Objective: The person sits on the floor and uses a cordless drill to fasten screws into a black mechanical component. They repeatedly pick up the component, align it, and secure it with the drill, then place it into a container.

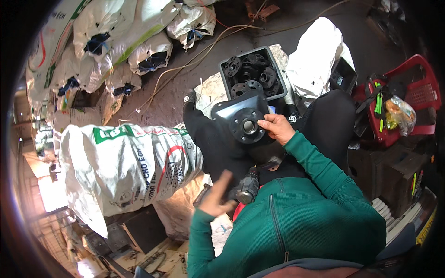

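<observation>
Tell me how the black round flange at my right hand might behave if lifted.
The black round flange looks rigid, its disc flat and unbent. It may feel heavy for its size, given the metallic gleam at its centre. Its circular rim could let it roll if stood on edge.

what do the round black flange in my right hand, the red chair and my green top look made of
Round black flange: likely metal, dark satin finish; its bore shines silvery.
Red chair: probably moulded plastic, given the perforated back.
Green top: ribbed knit, matte; fibre unclear.
</observation>
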`<state>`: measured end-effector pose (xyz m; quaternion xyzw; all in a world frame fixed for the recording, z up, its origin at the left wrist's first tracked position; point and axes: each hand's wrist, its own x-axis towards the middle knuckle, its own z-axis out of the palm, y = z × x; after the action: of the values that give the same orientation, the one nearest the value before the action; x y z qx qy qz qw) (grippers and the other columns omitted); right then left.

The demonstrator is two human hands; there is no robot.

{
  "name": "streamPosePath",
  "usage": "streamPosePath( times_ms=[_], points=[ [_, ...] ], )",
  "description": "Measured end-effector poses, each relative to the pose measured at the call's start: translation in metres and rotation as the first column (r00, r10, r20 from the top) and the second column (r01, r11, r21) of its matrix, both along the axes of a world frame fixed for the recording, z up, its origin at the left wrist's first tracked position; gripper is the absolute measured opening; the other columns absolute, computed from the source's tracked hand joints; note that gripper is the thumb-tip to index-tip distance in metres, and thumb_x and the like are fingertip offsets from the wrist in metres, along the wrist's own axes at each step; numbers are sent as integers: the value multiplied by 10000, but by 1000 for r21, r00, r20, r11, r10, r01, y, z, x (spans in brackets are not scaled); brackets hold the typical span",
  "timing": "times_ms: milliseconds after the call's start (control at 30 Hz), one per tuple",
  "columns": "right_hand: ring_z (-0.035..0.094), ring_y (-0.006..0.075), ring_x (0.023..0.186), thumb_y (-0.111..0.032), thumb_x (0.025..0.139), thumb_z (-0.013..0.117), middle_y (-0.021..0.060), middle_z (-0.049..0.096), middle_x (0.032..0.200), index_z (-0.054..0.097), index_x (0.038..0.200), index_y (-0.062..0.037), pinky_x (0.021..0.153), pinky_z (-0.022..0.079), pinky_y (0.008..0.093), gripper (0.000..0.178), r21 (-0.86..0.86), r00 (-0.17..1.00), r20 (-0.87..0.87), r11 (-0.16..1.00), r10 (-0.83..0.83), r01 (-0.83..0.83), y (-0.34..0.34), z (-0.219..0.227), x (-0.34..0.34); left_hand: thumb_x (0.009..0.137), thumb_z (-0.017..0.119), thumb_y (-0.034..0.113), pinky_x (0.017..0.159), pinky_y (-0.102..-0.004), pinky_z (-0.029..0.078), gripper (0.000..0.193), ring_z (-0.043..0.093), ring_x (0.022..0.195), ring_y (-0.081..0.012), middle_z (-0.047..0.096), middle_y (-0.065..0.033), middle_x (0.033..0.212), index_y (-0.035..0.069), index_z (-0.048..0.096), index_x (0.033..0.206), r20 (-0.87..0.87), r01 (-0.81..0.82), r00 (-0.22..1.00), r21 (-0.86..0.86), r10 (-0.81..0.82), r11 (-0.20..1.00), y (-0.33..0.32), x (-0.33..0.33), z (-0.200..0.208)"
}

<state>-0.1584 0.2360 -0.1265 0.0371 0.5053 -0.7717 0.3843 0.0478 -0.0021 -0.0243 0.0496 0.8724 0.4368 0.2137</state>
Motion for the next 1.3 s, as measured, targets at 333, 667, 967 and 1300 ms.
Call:
streamPosePath(
  times_ms=[333, 667, 967, 1300],
  points=[
    [610, 116, 987, -284, 893, 643, 60, 696, 1018, 686, 1052, -5, 905, 452, 258, 324, 60, 864, -377, 940, 334, -337, -133, 32, 31, 856, 672, 157, 756, -314, 502, 339, 651, 859, -157, 694, -147, 981, -48, 601, 1117, -357, -830, 499, 67, 790, 554, -105, 72, 25],
    [528, 58, 642, -248, 896, 627, 9, 669, 852, 721, 1009, -60, 599, 426, 217, 239, 239, 867, -483, 934, -123, 266, 21, 33, -86, 811, 646, 134, 917, -377, 456, 341, 595, 1032, -342, 610, -214, 1128, 18, 622, 1131, -145, -633, 708, -565, 691, 529, -124, 108, -81],
    [661, 229, 860, -285, 821, 682, 106, 707, 906, 717, 986, -98, 803, 506, 330, 252, 608, 637, -732, 656, 243, 447, -4, -16, -173, 883, 536, 106, 925, -336, 452, 372, 598, 1034, -256, 610, -179, 1140, -50, 512, 1220, -901, -908, 404, -376, 157, 184, -403, 69, 163],
    [632, 310, 992, -196, 916, 429, 125, 661, 1056, 664, 1010, -97, 838, 515, 439, 272, 856, 124, -385, 304, 914, 419, -122, -63, -214, 834, 663, 414, 933, -321, 444, 532, 621, 1019, -225, 668, -161, 1096, -7, 627, 1158, -504, -692, 710, -629, 492, 354, -440, 40, 205]
  ],
)
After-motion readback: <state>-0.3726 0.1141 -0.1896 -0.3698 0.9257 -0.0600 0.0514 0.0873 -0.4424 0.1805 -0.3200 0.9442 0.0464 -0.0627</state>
